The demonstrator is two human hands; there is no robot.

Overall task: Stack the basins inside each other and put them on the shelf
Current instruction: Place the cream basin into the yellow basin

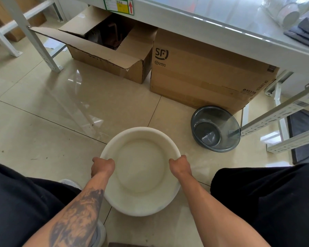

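Hands: my left hand point(102, 166) and right hand point(180, 166) clench the white basin point(141, 173) rim; grey basin point(215, 128) sits at two o'clock.

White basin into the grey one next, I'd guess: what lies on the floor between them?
Nothing: the head view shows bare tile between the white basin and the grey basin.

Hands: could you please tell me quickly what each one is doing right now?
Left hand: closed on the white basin's left rim.
Right hand: closed on its right rim.
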